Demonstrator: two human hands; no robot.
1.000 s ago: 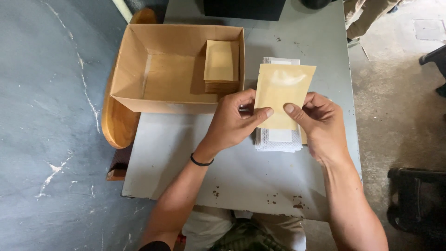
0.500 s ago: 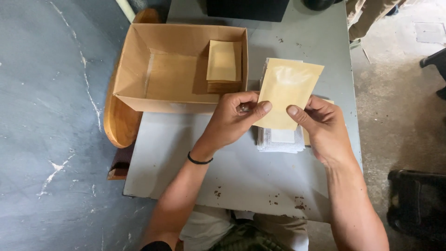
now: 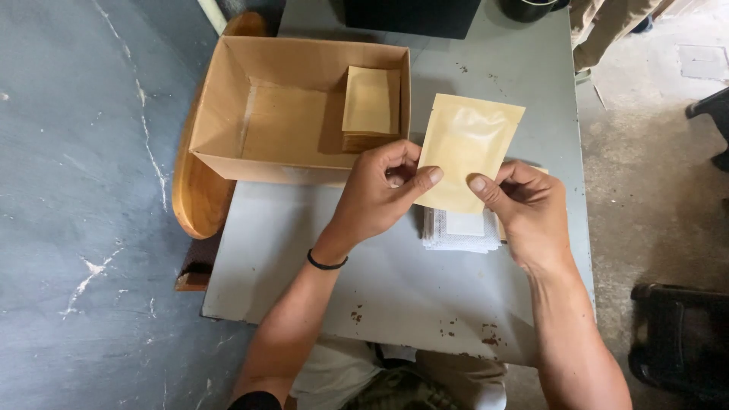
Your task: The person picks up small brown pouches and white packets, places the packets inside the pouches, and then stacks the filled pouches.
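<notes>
Since the earlier frame the pouch (image 3: 467, 156) is sitting a touch straighter and slightly lower in my view, and both thumbs are staying pinched on its lower corners much as before.

I am looking at a flat, tan paper pouch with a paler, glossy patch catching light across its upper half. It is being held upright above the bench (image 3: 395, 281), just right of the cardboard box (image 3: 228, 114), with its top edge tilting slightly to the right.

Its bottom edge is disappearing behind my thumbs, so I cannot tell how it is sealed. Below it a stack of white mesh-edged sheets (image 3: 459, 231) is lying on the bench, mostly covered by the pouch and my hands. A sliver of another tan pouch is peeking out by my right hand, too hidden to describe. Inside the box a pile of tan pouches (image 3: 370, 102) is resting against the right wall. A dark object is cut off at the top edge of the view.

My left hand (image 3: 380, 197) is curling closed, thumb pressing the pouch's lower left corner against the fingers behind it; a black band is circling that wrist. My right hand (image 3: 528, 212) is mirroring it, thumb on the lower right corner, fingers folded behind. Both forearms are reaching up from the bottom of the view.
</notes>
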